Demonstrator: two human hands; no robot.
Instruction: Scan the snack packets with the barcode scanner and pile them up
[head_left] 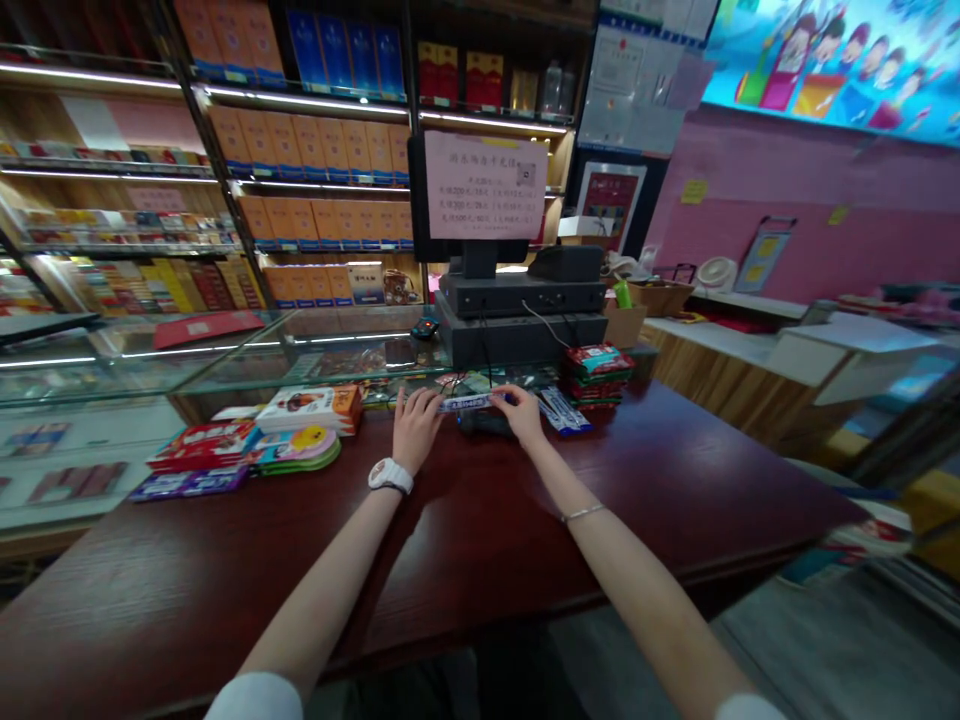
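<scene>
Between my two hands a slim blue-and-white packet [466, 403] is stretched flat, just above the dark red counter. My left hand [416, 430] pinches its left end, and a white watch sits on that wrist. At the other end, my right hand [520, 412] grips the packet between thumb and fingers. A dark handheld scanner [486, 424] lies behind and below the packet, partly covered by it. Similar slim packets [564, 410] lie right of my right hand, beside a stack of red-and-green packets [600, 376].
Left on the counter [480, 530] are an orange-and-white box [315, 410], red packets [202, 446], green-and-yellow packs [298, 450] and a purple packet [191, 484]. A cash register [525, 297] with a paper sign [486, 185] stands behind. A glass display case [225, 350] adjoins the counter.
</scene>
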